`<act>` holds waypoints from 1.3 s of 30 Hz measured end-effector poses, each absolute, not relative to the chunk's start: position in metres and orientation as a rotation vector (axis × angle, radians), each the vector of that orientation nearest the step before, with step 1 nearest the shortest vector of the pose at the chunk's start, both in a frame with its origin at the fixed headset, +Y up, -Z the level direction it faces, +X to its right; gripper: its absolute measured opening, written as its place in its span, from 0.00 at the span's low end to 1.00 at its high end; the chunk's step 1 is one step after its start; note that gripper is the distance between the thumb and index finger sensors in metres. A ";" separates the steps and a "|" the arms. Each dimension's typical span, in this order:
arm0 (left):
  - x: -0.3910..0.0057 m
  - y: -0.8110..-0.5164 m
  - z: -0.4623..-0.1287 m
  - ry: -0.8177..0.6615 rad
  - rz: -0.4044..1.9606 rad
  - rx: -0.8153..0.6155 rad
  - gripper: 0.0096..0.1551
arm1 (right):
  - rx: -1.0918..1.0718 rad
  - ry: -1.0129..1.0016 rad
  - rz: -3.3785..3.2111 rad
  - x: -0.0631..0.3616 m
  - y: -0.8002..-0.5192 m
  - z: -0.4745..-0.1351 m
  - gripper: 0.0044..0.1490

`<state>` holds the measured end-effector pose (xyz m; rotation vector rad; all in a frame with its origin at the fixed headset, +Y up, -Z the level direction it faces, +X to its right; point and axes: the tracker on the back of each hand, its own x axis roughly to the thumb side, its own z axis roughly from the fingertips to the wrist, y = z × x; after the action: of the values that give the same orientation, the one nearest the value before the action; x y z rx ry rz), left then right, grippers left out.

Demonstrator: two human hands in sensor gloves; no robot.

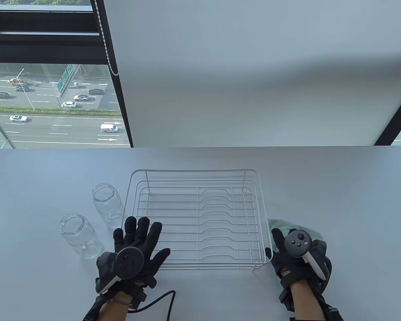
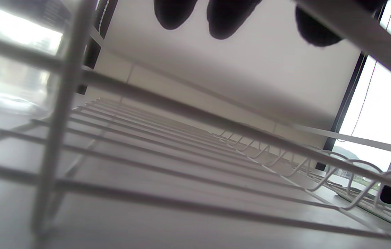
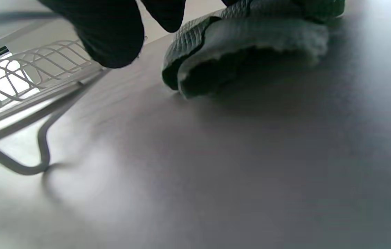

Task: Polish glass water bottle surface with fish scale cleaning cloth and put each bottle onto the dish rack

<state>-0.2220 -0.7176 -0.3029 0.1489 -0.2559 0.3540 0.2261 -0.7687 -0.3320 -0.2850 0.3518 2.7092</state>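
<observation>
Two clear glass bottles, a nearer one (image 1: 81, 236) and a farther one (image 1: 107, 203), stand upright and open-mouthed on the pale grey desk (image 1: 337, 187), just left of the white wire dish rack (image 1: 195, 219), in which no bottle is seen. The left hand (image 1: 137, 249) is spread flat, fingers straight, over the rack's near left corner; nothing is held in its grip. The right hand (image 1: 292, 255) rests on the pale green fish scale cleaning cloth (image 1: 295, 229), which lies bunched on the desk just right of the rack. Whether the cloth is pinched or merely pressed cannot be told, since the tracker covers the fingers.

No polishing appears to have begun. The bottles stand close together, so one could be knocked over by a careless reach for the other. Smooth glass may slip in a gloved grip, and a bottle set across the thin wires could tip or roll.
</observation>
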 end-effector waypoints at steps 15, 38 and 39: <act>-0.222 -0.718 -0.303 -0.258 0.358 0.150 0.47 | -0.441 -0.103 2.748 0.223 -0.744 -0.325 0.33; -0.390 -0.734 -0.298 0.165 1.180 0.330 0.80 | 0.376 -0.445 2.522 0.171 -0.689 -0.289 0.33; -0.391 -0.734 -0.299 0.194 1.212 0.382 0.82 | 0.380 -0.447 2.524 0.170 -0.688 -0.289 0.33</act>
<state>-0.3906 -0.7344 -0.2990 0.3821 0.1943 1.2115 0.1702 -0.6883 -0.2890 0.3800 -0.4473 2.5244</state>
